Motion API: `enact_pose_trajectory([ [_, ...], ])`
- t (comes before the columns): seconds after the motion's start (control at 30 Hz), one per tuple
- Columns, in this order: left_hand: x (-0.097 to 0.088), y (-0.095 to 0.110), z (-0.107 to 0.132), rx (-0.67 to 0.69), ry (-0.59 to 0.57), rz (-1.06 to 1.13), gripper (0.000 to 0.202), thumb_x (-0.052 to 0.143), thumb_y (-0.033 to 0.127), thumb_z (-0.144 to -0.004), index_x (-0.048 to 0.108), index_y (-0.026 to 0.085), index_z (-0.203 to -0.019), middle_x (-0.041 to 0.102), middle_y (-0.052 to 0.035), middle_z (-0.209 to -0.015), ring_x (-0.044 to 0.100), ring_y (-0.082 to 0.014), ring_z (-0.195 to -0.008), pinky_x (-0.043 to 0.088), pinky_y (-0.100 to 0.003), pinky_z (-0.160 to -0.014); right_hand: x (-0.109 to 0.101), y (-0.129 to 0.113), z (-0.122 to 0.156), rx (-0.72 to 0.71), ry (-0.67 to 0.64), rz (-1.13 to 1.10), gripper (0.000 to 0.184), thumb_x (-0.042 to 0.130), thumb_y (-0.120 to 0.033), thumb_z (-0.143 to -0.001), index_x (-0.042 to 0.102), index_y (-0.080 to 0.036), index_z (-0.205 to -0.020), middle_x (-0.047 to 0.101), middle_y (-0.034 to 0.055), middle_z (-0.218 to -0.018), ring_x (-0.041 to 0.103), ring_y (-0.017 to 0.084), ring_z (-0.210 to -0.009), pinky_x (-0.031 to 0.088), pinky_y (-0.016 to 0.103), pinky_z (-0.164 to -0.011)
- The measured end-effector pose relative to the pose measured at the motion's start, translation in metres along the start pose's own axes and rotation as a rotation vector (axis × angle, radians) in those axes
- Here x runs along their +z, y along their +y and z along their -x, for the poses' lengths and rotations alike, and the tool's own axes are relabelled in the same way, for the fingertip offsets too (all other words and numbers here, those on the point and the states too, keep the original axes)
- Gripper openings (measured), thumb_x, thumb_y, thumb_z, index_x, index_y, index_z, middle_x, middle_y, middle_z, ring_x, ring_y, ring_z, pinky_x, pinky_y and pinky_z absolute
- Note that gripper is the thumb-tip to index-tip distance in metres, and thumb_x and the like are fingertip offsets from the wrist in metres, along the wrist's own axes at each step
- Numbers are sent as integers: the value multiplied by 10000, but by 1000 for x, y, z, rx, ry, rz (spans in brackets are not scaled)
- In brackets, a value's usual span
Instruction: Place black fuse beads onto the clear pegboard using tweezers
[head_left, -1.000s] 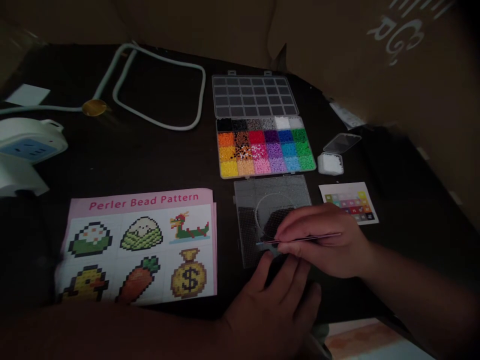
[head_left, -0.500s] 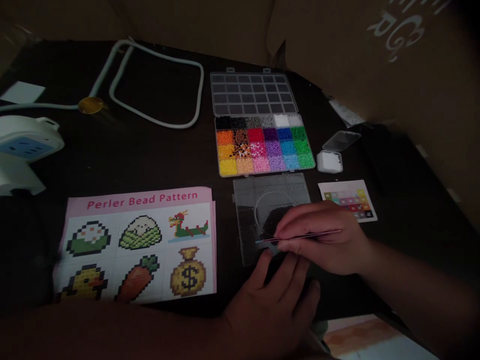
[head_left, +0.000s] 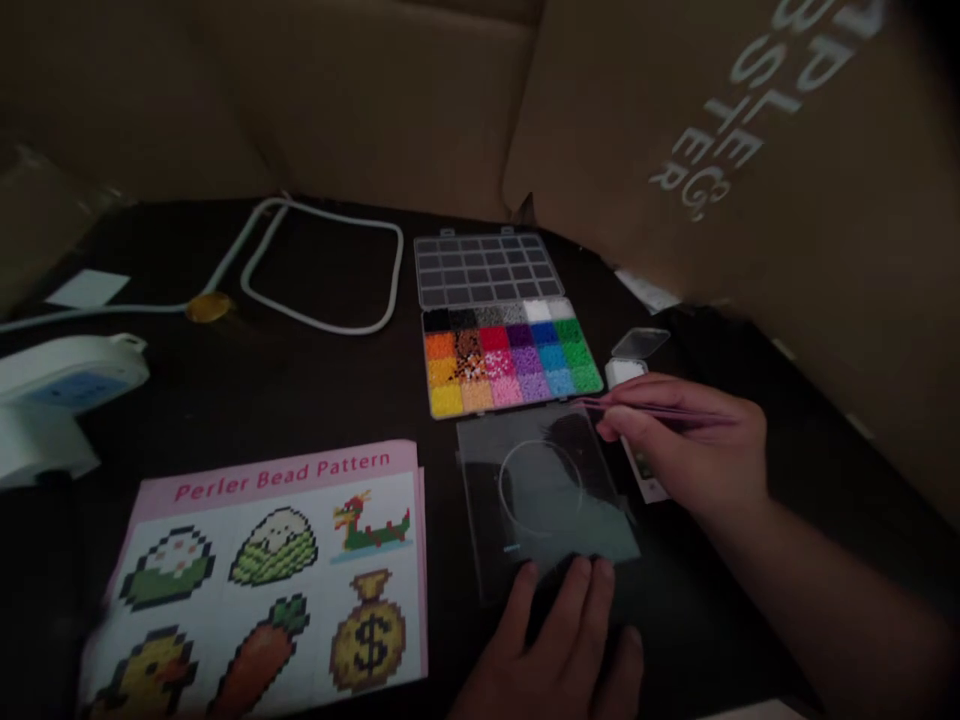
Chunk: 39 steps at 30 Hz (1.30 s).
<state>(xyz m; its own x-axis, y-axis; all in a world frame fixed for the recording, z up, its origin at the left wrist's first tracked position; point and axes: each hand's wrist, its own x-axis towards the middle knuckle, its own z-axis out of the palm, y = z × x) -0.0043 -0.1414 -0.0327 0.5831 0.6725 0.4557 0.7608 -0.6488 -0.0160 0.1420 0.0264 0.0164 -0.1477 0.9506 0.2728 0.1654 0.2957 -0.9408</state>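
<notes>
Pinched in the right hand (head_left: pixel 694 450), pink tweezers (head_left: pixel 652 408) point left; I cannot tell whether their tips hold anything. Well left of that grip lies the pattern sheet (head_left: pixel 262 570); beyond and left, the open bead case (head_left: pixel 487 268); just left, the clear pegboard (head_left: pixel 480 470), the left hand (head_left: pixel 555 645) spread at its near edge; on the pegboard, tiny pale-blue beads (head_left: pixel 512 548).

room over pegboard (head_left: pixel 541 488), left fingers (head_left: pixel 574 592) blocking front
</notes>
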Motion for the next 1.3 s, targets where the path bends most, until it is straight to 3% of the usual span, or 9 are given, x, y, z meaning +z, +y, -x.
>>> enact_pose_trajectory([
  [0.07,4,-2,0,-2,31,-16,249,492,337,-980,636,279,-1175,689,-73,-1216,560,-233,-1203,83,-568,-1174,0,7,-9,53,121,-16,125,823,-187,-714,768,-243,-811,744,-5,-744,708,132,-582,631,246,-585],
  [0.13,7,-3,-1,-13,65,-16,232,497,320,-976,638,272,-1154,699,-72,-1192,570,-229,-1186,75,-567,-1180,1,12,-15,94,155,-17,120,833,-206,-697,758,-240,-784,740,-2,-698,713,154,-570,638,274,-575],
  [0.47,6,-4,-1,-5,68,-11,227,521,339,-973,614,255,-1163,698,-65,-1190,568,-228,-1204,105,-559,-1180,6,19,-16,127,173,51,108,841,-231,-691,748,-209,-740,729,8,-646,714,157,-558,636,254,-551],
  [1.3,5,-3,1,12,35,4,256,525,357,-972,616,250,-1185,682,-88,-1221,546,-251,-1233,87,-577,-1175,3,22,-15,45,92,128,69,816,-223,-744,750,-239,-756,733,1,-676,720,167,-577,641,282,-558],
])
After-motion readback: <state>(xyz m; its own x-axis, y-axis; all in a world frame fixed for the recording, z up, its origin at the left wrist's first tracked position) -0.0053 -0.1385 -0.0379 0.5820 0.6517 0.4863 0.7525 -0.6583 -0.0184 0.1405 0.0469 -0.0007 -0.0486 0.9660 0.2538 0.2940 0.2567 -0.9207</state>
